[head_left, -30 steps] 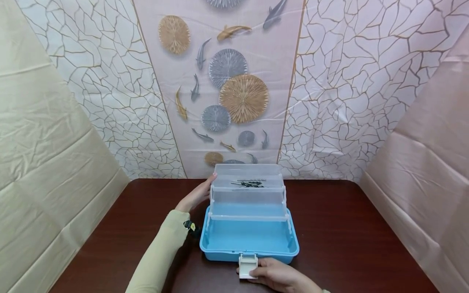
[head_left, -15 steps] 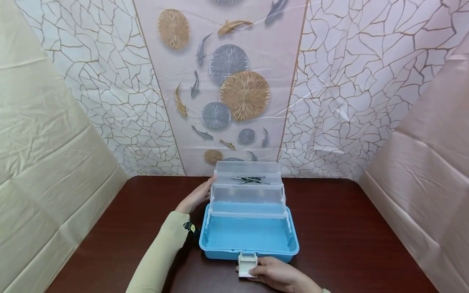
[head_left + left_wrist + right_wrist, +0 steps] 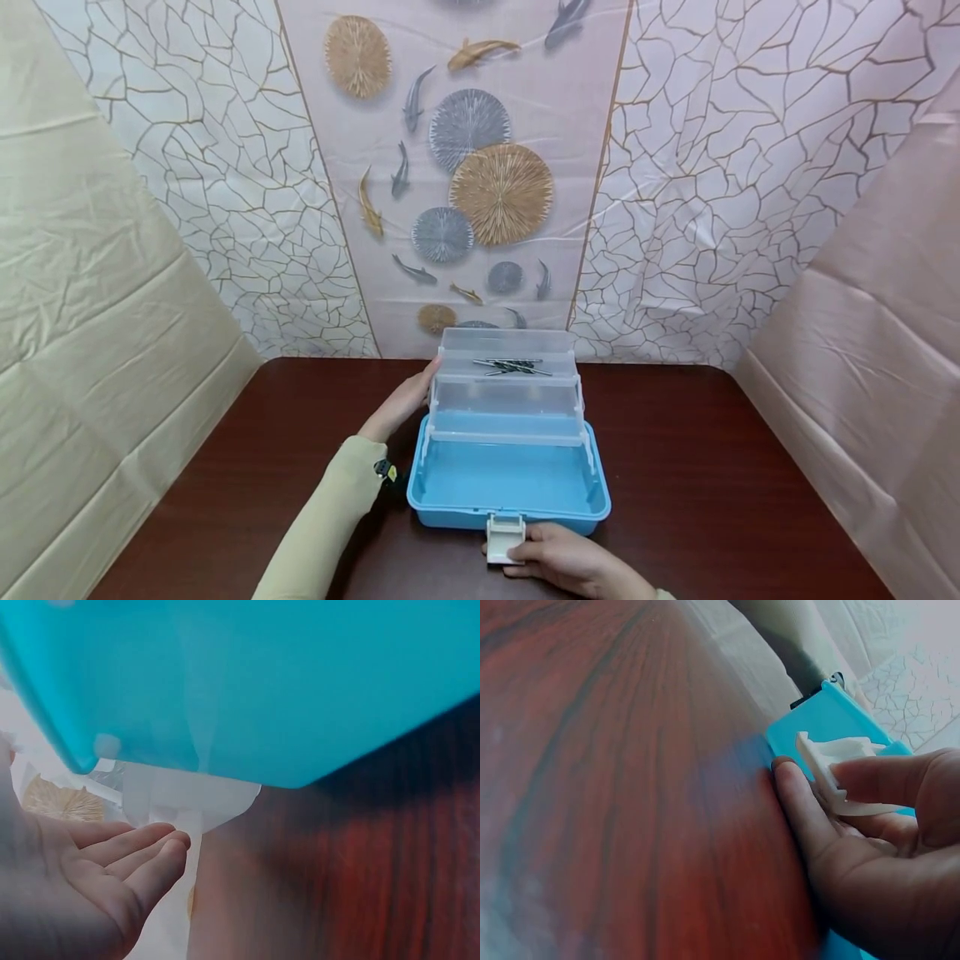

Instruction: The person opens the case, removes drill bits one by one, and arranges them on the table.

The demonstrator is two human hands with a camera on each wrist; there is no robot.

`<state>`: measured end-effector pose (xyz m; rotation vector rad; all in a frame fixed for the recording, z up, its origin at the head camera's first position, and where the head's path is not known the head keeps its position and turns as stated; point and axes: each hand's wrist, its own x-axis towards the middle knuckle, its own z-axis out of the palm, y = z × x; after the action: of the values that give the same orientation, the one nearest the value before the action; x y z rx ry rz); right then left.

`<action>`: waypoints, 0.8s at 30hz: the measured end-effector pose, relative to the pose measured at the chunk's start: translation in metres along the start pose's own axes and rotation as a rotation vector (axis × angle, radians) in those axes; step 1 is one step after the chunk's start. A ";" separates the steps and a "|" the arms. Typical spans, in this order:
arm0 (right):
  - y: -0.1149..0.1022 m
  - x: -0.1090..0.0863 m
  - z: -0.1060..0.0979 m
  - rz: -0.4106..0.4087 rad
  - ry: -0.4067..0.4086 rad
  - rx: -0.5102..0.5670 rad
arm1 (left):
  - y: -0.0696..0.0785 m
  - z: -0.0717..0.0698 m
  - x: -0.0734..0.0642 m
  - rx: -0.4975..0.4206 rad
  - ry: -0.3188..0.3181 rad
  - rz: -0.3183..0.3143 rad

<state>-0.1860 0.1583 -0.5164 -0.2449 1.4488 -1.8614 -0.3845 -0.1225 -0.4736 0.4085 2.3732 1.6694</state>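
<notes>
A blue toolbox point(image 3: 510, 477) stands open on the table, its clear tiered trays point(image 3: 504, 396) raised toward the back. Several drill bits point(image 3: 512, 367) lie loosely crossed in the upper tray. At the left side of the trays is my left hand point(image 3: 396, 406); in the left wrist view its fingers point(image 3: 154, 859) are extended near a clear panel point(image 3: 187, 795), and contact is hard to tell. My right hand point(image 3: 567, 560) pinches the white latch point(image 3: 505, 540) at the toolbox's front, thumb on its face and fingers behind, as the right wrist view also shows.
The dark red-brown wooden table point(image 3: 697, 483) extends on both sides of the toolbox. Behind it hangs a patterned cloth point(image 3: 498, 196) with fish and round motifs. Plain cloth walls point(image 3: 112, 333) slope in on either side. A dark strap point(image 3: 384, 469) circles the left wrist.
The drill bits have shifted and spread slightly in the upper tray since the earliest frame. The head view has tilted a little. Both hands keep their places on the toolbox.
</notes>
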 end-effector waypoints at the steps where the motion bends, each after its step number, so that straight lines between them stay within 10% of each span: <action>1: 0.000 0.000 0.001 0.002 0.010 -0.008 | 0.000 0.000 -0.002 0.008 0.009 -0.004; 11: -0.004 -0.003 0.010 0.046 0.121 -0.141 | -0.003 0.005 -0.032 0.278 0.092 -0.071; 24: -0.010 -0.009 -0.002 0.041 0.057 -0.233 | -0.004 0.018 -0.068 0.256 0.134 0.038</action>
<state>-0.1845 0.1665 -0.5057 -0.2742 1.6988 -1.6785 -0.3148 -0.1316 -0.4822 0.3965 2.7060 1.4537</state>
